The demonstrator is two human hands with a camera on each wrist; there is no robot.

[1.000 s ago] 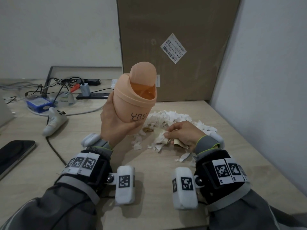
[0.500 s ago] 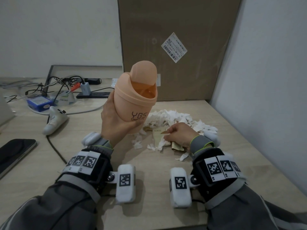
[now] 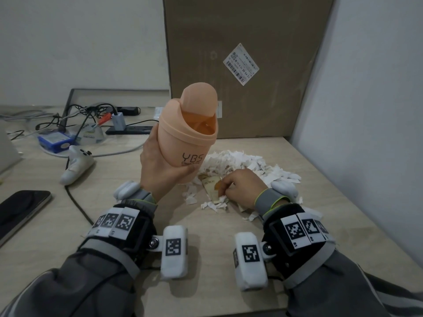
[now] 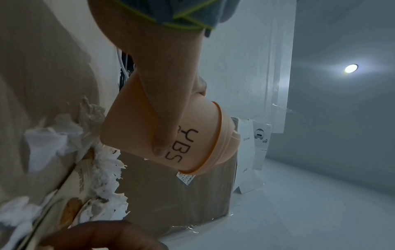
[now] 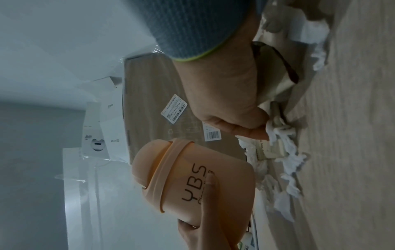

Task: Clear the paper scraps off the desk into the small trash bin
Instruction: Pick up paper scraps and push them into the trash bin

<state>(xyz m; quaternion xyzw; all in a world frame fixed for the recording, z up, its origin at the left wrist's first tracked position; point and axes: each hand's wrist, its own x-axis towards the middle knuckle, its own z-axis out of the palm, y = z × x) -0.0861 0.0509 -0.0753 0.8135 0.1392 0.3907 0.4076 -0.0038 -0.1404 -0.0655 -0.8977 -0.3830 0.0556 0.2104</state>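
My left hand point(image 3: 160, 165) grips a small peach trash bin point(image 3: 187, 138) marked YBS and holds it tilted above the desk, its swing lid open toward me. The left wrist view shows my thumb across the bin point(image 4: 158, 132). A pile of white paper scraps point(image 3: 240, 161) lies just right of the bin. My right hand point(image 3: 240, 186) rests on the pile's near edge with curled fingers, beside a beige paper piece point(image 3: 210, 186). In the right wrist view its thumb and finger pinch white scraps point(image 5: 284, 152), with the bin point(image 5: 192, 177) close by.
A tall cardboard box point(image 3: 240, 65) stands behind the pile and a wall point(image 3: 366, 110) closes the right side. To the left lie a white controller point(image 3: 75, 165), a phone point(image 3: 20, 211), a blue box point(image 3: 55, 143), and cables with a power strip point(image 3: 128, 130).
My right hand has slid left across the scraps toward the bin, uncovering the beige paper piece. The bin has stayed almost still in my left hand.
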